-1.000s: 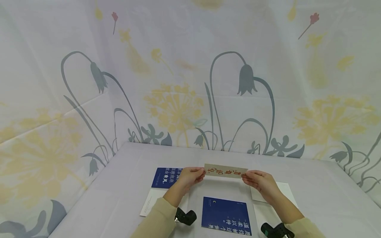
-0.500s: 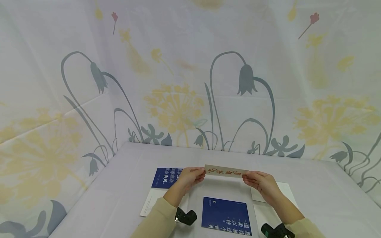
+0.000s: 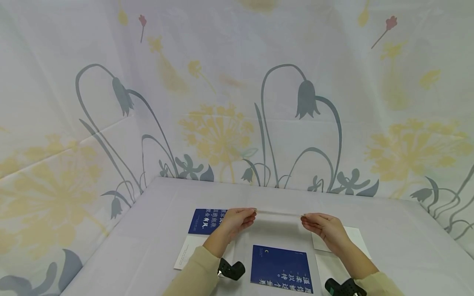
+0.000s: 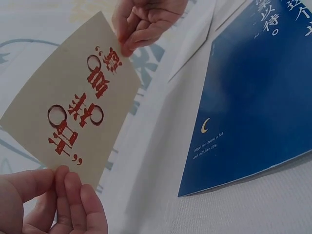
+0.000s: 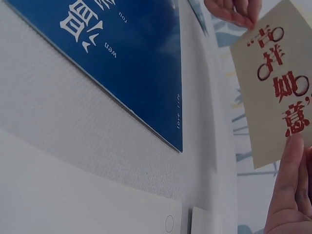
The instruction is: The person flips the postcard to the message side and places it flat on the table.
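Observation:
A beige card (image 4: 78,109) with red Chinese characters and ring shapes is held up over the table by both hands. My left hand (image 3: 237,222) pinches one end between thumb and fingers. At the opposite end my right hand (image 3: 327,230) pinches the card, its thumb near the last character in the right wrist view. From the head view the card (image 3: 278,212) is seen nearly edge-on, as a thin pale line. Below and nearer lies a blue booklet (image 3: 281,267) with white characters and a small yellow moon, apart from both hands.
Left on the white-covered table (image 3: 148,246) lie a blue printed card (image 3: 203,222) and a white one (image 3: 187,248), partly behind the left arm. Two white cards, one farther (image 3: 357,238) and one nearer (image 3: 327,265), lie under the right arm. A flower-patterned cloth (image 3: 237,82) hangs behind.
The card has tilted from showing its red characters toward the head camera to standing nearly edge-on. Both hands have stayed in almost the same place, still pinching it.

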`<state>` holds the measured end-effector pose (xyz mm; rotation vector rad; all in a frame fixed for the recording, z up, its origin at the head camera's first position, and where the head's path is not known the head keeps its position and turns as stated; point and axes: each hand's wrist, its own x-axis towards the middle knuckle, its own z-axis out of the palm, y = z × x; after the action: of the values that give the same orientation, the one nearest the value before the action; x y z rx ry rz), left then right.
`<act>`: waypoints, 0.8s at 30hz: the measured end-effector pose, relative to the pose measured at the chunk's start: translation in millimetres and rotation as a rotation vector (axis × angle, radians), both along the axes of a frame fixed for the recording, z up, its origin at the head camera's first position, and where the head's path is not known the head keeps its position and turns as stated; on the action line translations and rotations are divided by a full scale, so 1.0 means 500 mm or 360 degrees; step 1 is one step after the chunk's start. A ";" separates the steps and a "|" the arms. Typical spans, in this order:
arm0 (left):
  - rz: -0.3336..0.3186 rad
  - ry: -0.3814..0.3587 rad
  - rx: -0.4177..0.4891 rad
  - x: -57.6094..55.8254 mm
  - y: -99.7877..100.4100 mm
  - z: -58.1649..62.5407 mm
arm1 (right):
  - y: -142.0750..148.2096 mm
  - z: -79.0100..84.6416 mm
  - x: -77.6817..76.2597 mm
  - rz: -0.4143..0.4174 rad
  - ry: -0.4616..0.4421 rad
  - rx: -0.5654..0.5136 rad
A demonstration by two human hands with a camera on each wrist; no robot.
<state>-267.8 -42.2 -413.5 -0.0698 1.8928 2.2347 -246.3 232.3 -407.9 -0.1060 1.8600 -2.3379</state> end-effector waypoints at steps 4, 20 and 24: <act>-0.0002 -0.0003 0.0006 -0.003 0.000 -0.003 | 0.001 0.002 0.002 0.0000 -0.0009 0.0008; 0.0028 -0.0033 0.0005 -0.007 0.002 -0.006 | 0.003 0.002 0.002 -0.0044 -0.0030 0.0037; 0.0037 -0.0031 -0.0005 -0.007 0.003 -0.005 | 0.001 0.002 0.002 -0.0069 -0.0032 0.0052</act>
<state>-271.5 -40.8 -416.2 -0.1141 1.8946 2.2378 -245.1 233.0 -406.8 -0.0386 1.9094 -2.3266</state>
